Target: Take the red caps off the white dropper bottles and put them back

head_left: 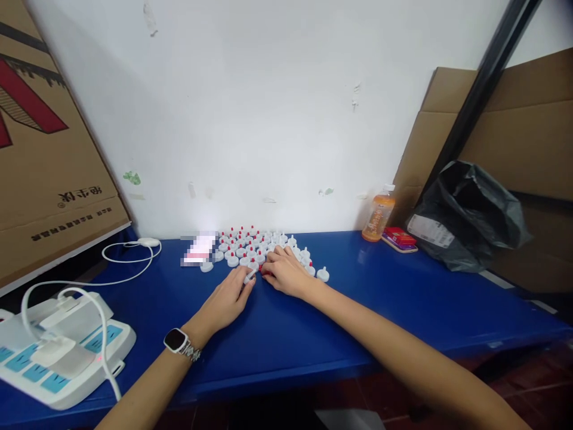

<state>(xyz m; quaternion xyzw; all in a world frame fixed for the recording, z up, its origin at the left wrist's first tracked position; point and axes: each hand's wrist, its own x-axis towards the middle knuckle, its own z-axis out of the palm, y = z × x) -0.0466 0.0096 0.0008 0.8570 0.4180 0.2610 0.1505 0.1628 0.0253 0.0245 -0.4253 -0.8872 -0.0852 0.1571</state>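
My left hand (pixel 226 301) is closed on a white nozzle cap (pixel 250 276), pinched between thumb and fingers with its spout pointing up and right. Beside it, my right hand (pixel 286 272) has its fingers bent down at the table, closed around a small red tip cap (pixel 264 269) that shows only in part. Behind both hands spreads a group of white nozzle caps (pixel 232 260); those on the left carry red tips, while many on the right have bare white spouts. One white nozzle cap (pixel 323 275) stands apart to the right.
On the blue table (pixel 403 298), a power strip (pixel 67 352) with white cables lies front left. A blurred, lit phone (pixel 200 248) is left of the caps. Back right are an orange drink bottle (pixel 378 215), a red packet (pixel 400 236) on a phone, and a black plastic bag (pixel 470 215).
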